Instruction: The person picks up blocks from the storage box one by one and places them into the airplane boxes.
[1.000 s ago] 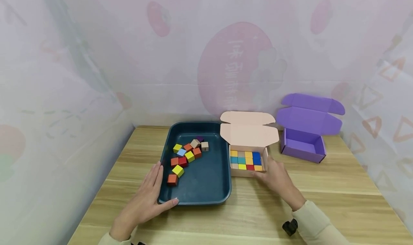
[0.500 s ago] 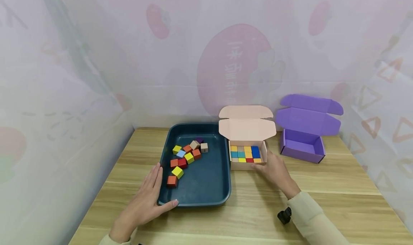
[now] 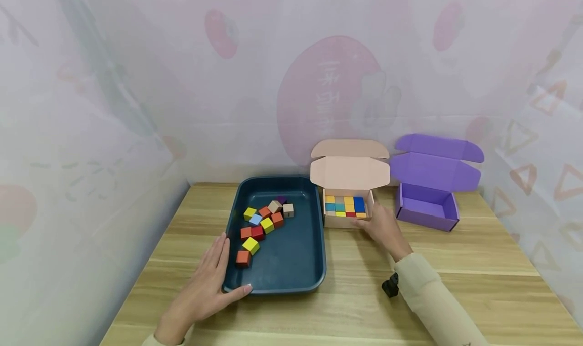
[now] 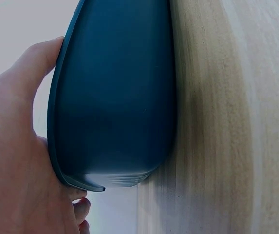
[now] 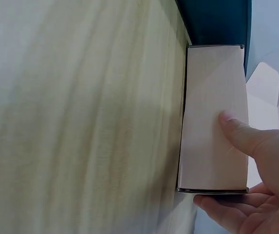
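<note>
My left hand (image 3: 200, 288) rests at the near left corner of a dark teal tray (image 3: 291, 270), fingers straight along its side and thumb on the front rim. Several coloured wooden cubes (image 3: 266, 225) lie loosely in the tray's left half. With the thumb on the front wall and fingers around the right side, my right hand (image 3: 384, 229) grips the near right corner of a peach cardboard box (image 3: 337, 221). Its lid stands up, and rows of coloured cubes (image 3: 349, 204) fill most of the inside. In the right wrist view, the thumb (image 5: 236, 129) presses the front wall.
A purple cardboard box (image 3: 428, 217) with its lid raised stands to the right, with nothing inside. The peach box stands right beside the tray's right wall. All sit on a wood-grain table (image 3: 478, 285) before a printed curtain (image 3: 227, 108).
My right hand has pushed the peach box back toward the curtain, along the tray's right side. The left hand and the tray have stayed in place.
</note>
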Demonstrator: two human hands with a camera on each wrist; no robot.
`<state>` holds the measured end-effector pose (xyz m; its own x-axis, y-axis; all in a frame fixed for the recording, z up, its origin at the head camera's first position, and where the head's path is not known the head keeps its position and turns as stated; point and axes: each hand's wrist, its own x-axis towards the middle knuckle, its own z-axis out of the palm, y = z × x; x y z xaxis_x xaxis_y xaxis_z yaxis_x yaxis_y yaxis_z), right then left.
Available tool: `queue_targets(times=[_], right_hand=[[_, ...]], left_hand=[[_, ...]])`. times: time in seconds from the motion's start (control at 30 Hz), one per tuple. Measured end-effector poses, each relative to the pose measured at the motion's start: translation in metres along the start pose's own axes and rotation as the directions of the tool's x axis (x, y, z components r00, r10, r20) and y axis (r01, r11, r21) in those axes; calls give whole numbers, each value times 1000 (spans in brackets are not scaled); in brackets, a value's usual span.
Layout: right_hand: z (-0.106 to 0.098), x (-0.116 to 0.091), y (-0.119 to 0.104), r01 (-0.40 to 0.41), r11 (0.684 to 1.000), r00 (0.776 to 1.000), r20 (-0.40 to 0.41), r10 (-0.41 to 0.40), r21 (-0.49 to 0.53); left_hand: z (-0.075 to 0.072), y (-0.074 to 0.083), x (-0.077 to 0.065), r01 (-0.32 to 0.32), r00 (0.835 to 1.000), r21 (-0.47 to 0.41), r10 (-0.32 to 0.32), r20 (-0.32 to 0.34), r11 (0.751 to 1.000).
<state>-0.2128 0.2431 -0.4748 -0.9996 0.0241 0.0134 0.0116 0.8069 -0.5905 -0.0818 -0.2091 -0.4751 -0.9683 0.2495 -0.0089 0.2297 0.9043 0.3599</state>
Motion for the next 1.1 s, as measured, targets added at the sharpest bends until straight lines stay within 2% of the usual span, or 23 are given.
queue_targets(times=[0.27, 0.5, 0.73, 0.9, 1.1], right_hand=[[0, 19, 3, 22, 999, 1000, -7, -22, -26], [-1, 32, 4, 38, 999, 999, -5, -38, -2], [-5, 30, 1, 16, 999, 1000, -12, -16, -37], [-26, 13, 3, 54, 997, 998, -21, -55, -54], [-74, -13, 17, 35, 994, 995, -93, -45, -100]], left_hand=[[3, -1, 0, -5, 1000, -2, 5, -9, 1000], [3, -1, 0, -3, 1000, 2, 3, -10, 1000], [2, 0, 0, 0, 1000, -3, 0, -11, 1000], [3, 0, -1, 4, 1000, -7, -4, -5, 1000], [4, 0, 0, -1, 1000, -18, 1, -3, 1000]])
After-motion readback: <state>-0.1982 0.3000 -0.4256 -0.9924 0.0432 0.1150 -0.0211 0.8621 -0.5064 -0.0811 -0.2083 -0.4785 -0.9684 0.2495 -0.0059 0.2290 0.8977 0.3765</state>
